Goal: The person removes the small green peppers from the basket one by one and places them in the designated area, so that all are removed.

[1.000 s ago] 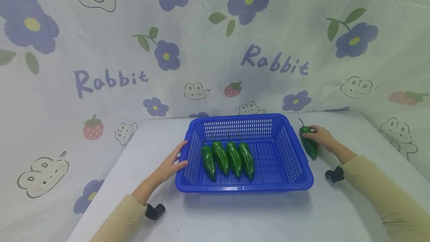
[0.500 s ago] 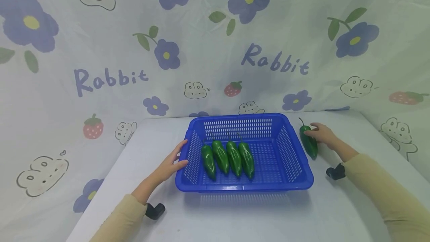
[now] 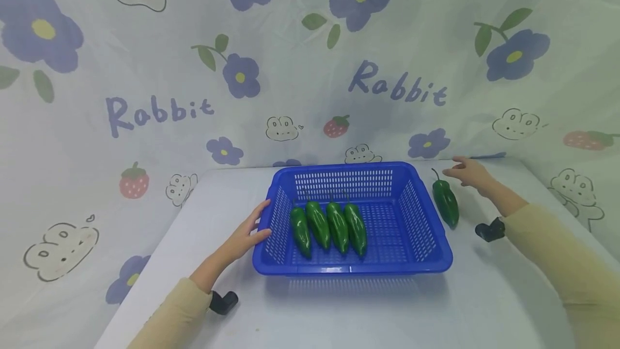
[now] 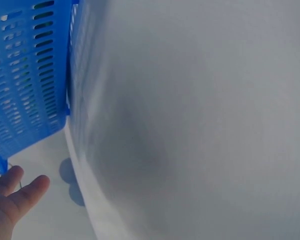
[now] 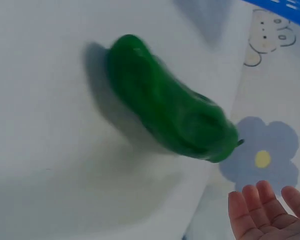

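Here, touches a blue basket (image 3: 352, 270) at its left rim with the left hand (image 3: 240, 238), with fingers and thumb spread apart along it. Cannot tell the firmness of that contact. Holds nothing in the right hand (image 3: 470, 173), well apart from the left, with loosely extended fingers just off the stem end of a loose green pepper (image 3: 445, 203). Has that pepper lying on the white table (image 3: 339, 316) just right of the basket, stem to the far side, tip slanting toward the near right. Has four more green peppers (image 3: 337, 228) inside the basket, side by side in its left half, likewise with stems to the far side. Wears beige sleeves (image 3: 552, 252) on both arms, with a small black device (image 3: 224, 302) at each wrist. Faces, beyond the table's far edge, a white cloth (image 3: 300, 90) printed with purple flowers (image 3: 240, 76), strawberries (image 3: 334, 128) and rabbit faces (image 3: 515, 125).
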Tool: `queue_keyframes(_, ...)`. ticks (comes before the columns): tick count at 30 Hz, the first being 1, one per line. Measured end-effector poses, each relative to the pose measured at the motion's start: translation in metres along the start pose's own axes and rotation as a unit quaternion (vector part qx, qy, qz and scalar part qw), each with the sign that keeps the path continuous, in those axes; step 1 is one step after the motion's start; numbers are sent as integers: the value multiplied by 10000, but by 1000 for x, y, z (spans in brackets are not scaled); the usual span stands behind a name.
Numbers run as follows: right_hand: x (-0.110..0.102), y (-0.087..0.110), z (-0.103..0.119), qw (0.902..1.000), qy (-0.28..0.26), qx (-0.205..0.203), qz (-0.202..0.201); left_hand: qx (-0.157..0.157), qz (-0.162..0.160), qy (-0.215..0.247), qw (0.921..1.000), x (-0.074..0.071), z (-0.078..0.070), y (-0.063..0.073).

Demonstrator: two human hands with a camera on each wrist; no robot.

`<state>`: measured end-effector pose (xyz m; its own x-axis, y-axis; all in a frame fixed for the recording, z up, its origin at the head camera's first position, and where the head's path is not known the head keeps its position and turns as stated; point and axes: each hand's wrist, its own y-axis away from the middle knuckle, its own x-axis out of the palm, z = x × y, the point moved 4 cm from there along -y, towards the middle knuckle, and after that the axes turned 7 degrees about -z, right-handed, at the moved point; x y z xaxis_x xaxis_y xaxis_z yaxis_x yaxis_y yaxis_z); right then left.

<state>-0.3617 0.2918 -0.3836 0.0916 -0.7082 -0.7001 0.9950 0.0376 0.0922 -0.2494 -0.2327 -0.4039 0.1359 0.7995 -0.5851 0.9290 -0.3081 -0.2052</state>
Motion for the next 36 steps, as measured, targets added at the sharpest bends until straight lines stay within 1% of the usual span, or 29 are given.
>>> queue_keyframes(4, -6, 0, 17, 9999, -112, -54, -38, 40, 8, 19, 10000, 0, 0, 0)
queue_keyframes(10, -10, 1, 42, 9989, -346, -301, -34, 22, 23, 29, 10000, 0, 0, -1)
queue_keyframes(19, -11, 9, 79, 9972, -436, -604, -32, 3, 16, 60, 10000, 1, 1, -1)
queue_keyframes(26, -1, 20, 110, 9927, -898, -759, 268, 12, 31, 103, 9999, 0, 1, -1)
queue_keyframes(36, 23, 28, 140, 9856, -1300, -881, 629, 36, 58, 127, 9999, -1, 2, -2)
